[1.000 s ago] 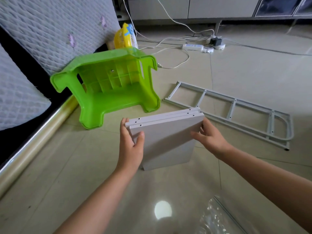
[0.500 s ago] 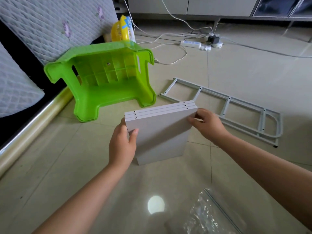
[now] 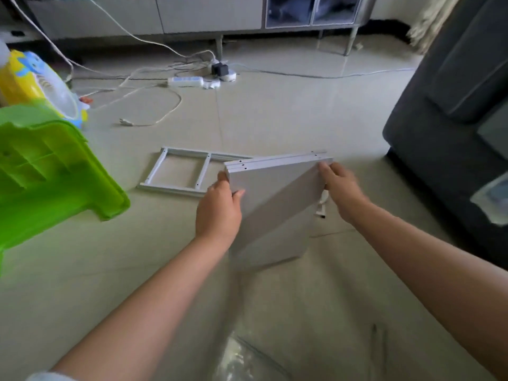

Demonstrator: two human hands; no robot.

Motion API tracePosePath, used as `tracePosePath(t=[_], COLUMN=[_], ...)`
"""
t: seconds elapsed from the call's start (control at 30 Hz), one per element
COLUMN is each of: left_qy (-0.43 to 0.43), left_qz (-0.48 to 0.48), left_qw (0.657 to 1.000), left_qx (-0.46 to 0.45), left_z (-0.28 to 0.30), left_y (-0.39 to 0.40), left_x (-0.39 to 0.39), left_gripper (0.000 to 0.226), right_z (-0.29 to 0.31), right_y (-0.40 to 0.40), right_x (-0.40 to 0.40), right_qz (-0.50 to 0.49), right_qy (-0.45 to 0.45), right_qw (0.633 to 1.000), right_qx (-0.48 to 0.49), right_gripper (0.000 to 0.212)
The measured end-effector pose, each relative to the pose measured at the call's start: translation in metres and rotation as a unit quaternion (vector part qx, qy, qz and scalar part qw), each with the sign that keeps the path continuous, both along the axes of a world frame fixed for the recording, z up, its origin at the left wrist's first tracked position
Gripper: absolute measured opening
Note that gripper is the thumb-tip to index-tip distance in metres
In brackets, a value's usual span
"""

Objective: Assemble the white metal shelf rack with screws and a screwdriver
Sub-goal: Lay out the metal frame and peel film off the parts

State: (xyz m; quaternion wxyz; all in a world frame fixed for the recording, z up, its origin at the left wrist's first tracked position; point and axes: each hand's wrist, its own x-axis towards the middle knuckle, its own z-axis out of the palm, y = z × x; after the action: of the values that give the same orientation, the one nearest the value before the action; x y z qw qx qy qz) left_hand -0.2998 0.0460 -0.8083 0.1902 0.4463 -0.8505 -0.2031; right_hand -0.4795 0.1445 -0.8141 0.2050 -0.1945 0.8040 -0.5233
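A stack of white metal shelf panels (image 3: 275,193) stands on edge on the tiled floor, small screw holes showing along its top edge. My left hand (image 3: 218,209) grips its left side and my right hand (image 3: 342,188) holds its upper right corner. Behind the stack lies the white ladder-shaped side frame (image 3: 176,171) flat on the floor, its right part hidden by the panels. A small white part with a dark tip (image 3: 321,209) shows just right of the stack. No screws or screwdriver are visible.
An overturned green plastic stool (image 3: 52,171) lies at the left, a yellow toy (image 3: 30,81) behind it. A power strip (image 3: 187,81) and loose cables trail across the far floor. A dark sofa (image 3: 453,127) stands at the right. A clear plastic bag (image 3: 247,361) lies near me.
The view has swung right: the stool slid to the left edge and the sofa came into sight. The panel stack, still in both hands, now sits over the side frame's right part.
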Motion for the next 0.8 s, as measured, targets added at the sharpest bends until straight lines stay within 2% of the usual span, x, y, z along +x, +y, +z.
tracePosePath(t=[0.1, 0.23, 0.33, 0.47, 0.67, 0.77, 0.8], left_qy=[-0.012, -0.009, -0.019, -0.019, 0.036, 0.023, 0.013], left_qz=[-0.066, -0.121, -0.138, -0.126, -0.127, -0.105, -0.113], left_qw=[0.997, 0.985, 0.978, 0.969, 0.943, 0.922, 0.916], left_qx=[0.048, 0.124, 0.154, 0.213, 0.306, 0.372, 0.385], left_z=[-0.014, -0.041, -0.06, -0.09, -0.136, -0.149, -0.151], left_y=[0.029, 0.066, 0.084, 0.098, 0.113, 0.115, 0.115], left_x=[-0.076, -0.15, -0.192, -0.225, -0.232, -0.235, -0.235], left_gripper=[0.034, 0.038, 0.036, 0.029, 0.047, 0.04, 0.037], right_z=[-0.013, -0.041, -0.06, -0.092, -0.143, -0.162, -0.163], right_y=[0.045, 0.099, 0.119, 0.127, 0.128, 0.132, 0.133], right_x=[-0.055, -0.115, -0.151, -0.182, -0.204, -0.204, -0.202], right_qz=[-0.08, -0.137, -0.164, -0.169, -0.114, -0.085, -0.076], right_qy=[0.022, 0.051, 0.067, 0.015, -0.016, -0.048, -0.065], right_qw=[0.997, 0.988, 0.979, 0.974, 0.964, 0.968, 0.968], right_qx=[0.01, 0.04, 0.098, 0.148, 0.24, 0.232, 0.23], right_gripper=[0.035, 0.025, 0.039, 0.048, 0.037, 0.01, 0.007])
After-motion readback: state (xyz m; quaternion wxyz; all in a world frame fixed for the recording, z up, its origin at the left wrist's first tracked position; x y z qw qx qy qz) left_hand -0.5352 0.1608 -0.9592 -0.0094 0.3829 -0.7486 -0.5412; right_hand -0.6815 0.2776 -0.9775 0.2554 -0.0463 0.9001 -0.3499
